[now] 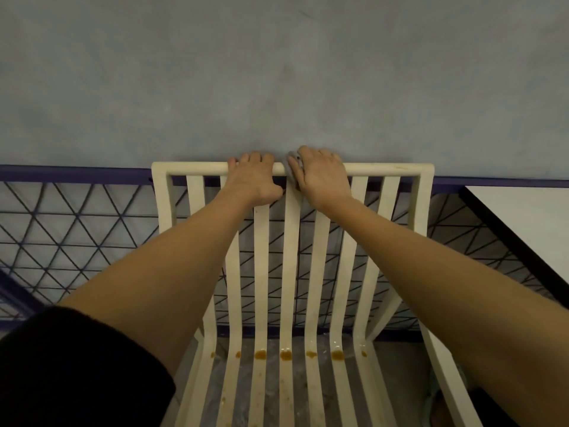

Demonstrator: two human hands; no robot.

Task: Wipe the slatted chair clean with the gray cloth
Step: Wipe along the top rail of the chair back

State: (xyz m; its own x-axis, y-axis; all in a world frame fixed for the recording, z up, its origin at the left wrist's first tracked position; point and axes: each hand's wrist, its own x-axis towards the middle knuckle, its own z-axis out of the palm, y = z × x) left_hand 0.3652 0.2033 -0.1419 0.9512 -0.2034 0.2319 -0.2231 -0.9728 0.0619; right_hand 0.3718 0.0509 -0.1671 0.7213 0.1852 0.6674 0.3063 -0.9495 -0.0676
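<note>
Grey wall [277, 72] behind, the slatted chair [363, 217] stands against blue mesh fencing [61, 229]. Both hands curl over its top rail: left hand [254, 177], right hand [321, 177]. Orange spots [286, 355] dot the seat slats.

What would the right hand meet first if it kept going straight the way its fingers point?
The right hand already lies over the chair's top rail, fingers pointing away from the person. Straight on, it would probably meet the gray wall just behind the rail, though the gap is unclear.
</note>
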